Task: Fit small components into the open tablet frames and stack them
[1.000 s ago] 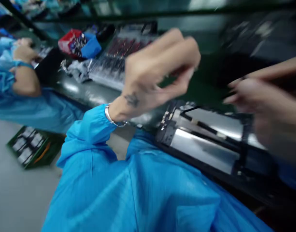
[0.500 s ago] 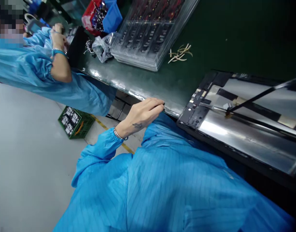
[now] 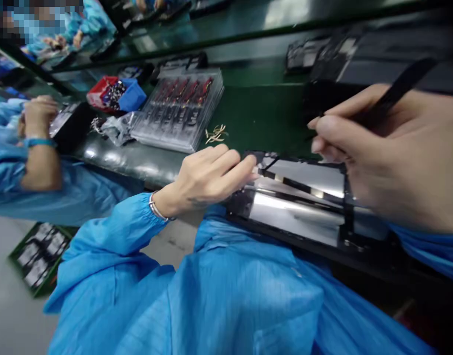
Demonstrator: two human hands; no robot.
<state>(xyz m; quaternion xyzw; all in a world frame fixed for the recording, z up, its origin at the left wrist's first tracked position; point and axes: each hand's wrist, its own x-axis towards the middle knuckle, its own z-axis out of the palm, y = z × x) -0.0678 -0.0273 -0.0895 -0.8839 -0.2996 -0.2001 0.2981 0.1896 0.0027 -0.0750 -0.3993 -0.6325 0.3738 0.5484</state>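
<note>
An opened tablet-like device (image 3: 291, 217) lies at the bench's front edge, showing silver panels and dark strips. My left hand (image 3: 213, 175) is over its left end, fingers curled with thumb and forefinger together. Whatever they may pinch is hidden. Above the device's right part is my right hand (image 3: 389, 143), closed pen-style around black tweezers (image 3: 409, 84). Their tips are blurred and cannot be made out against the dark bench.
Clear plastic trays (image 3: 170, 118) hold rows of small parts, beside thin pale strips (image 3: 216, 133). Red (image 3: 98, 93) and blue bins (image 3: 133, 96) stand farther left. Dark devices (image 3: 396, 54) lie at back right. A co-worker's arm (image 3: 41, 153) is at left; a green crate (image 3: 36, 259) sits on the floor.
My left hand has moved from the bench edge onto the device's left end. My right hand has come into view with the tweezers, lifted off the device. The view has shifted.
</note>
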